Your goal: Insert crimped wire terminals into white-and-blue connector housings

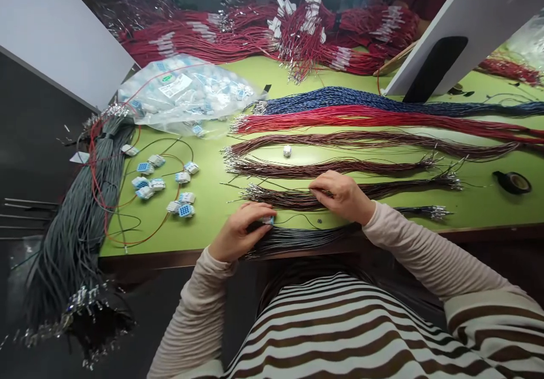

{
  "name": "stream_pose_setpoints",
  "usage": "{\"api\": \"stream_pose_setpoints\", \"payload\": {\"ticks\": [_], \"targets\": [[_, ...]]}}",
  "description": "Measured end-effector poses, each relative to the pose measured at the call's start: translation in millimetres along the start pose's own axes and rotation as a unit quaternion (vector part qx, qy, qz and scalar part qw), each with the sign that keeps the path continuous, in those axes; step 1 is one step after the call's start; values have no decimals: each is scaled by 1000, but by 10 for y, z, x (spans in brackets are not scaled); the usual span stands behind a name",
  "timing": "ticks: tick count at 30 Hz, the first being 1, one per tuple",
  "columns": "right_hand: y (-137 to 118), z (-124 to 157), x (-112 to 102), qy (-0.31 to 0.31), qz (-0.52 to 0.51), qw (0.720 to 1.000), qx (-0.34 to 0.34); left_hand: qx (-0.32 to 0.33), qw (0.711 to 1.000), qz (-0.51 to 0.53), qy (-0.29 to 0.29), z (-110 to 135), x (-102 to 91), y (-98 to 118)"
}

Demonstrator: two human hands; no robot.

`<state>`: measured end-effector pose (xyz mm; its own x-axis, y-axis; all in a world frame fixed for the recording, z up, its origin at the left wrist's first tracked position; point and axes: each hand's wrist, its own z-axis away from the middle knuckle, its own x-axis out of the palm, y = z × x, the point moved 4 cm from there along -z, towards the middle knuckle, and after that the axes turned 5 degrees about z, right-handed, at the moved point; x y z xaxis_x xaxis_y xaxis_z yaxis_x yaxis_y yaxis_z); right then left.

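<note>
Left hand [240,233]: fingers [255,212] curled narrow around a small white-and-blue connector [268,220], which sits at the fingertips, partly hidden. A thin dark wire [295,218] runs right from it across the green table [212,209].

Right hand [341,195]: fingers [319,182] close together, pressed on a brown wire bundle [284,197]. Cannot tell if they grip strands or only touch them.

Count on the table: six long bundles laid side by side. One navy [340,101], one red [340,119], three brown including the one under the right hand, and one black [297,241] along the near edge, just below the left hand. Metal terminals [242,123] show at the bundle ends.

Eleven loose connectors [170,183] lie left of the hands, several joined by thin red and black wires. One white connector [287,150] sits alone between two brown bundles.

Around: a clear plastic bag of packaged connectors [187,97] at the far left of the table; a thick grey wire bundle [72,226] hanging off the left edge; heaps of red wire with white tags [306,33] beyond the table; a roll of tape [512,182] at right; a white panel on a dark stand [450,45] at far right.
</note>
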<state>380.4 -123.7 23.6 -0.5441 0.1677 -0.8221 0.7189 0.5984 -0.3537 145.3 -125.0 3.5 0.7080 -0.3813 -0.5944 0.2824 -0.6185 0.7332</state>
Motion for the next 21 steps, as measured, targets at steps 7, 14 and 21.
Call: {"api": "stream_pose_setpoints", "payload": {"ticks": [7,14,21], "targets": [[-388,-562,446,-246,14,967,64,-8,1000,4,4,-10,17,-38],[-351,-660,270,-184,-167,967,47,4,1000,25,12,3,11,-20],[-381,-677,293,-204,-200,956,63,-42,994,99,34,26,-7,-49]]}}
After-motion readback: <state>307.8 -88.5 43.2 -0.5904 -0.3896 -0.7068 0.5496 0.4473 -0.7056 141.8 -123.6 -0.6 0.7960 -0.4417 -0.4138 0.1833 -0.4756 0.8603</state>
